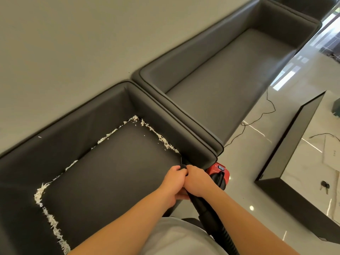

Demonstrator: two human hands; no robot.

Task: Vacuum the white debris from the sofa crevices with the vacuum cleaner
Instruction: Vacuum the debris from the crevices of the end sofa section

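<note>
Grey wall, glossy floor, dark sofa (114, 162) across frame. Both forearms reach up from bottom centre. Left hand (173, 184) and right hand (196, 182) side by side, fingers curled round black vacuum cleaner (202, 205) tube at seat's right crevice. White debris (160, 138) lines seat crevices, centre and lower left.

I have both bare forearms stretched forward and angled inward, so the hands meet side by side. My left hand (173, 183) has its fingers curled down, knuckles up. My right hand (196, 181) is just beside it, touching it, fingers curled tight in a grip.
</note>
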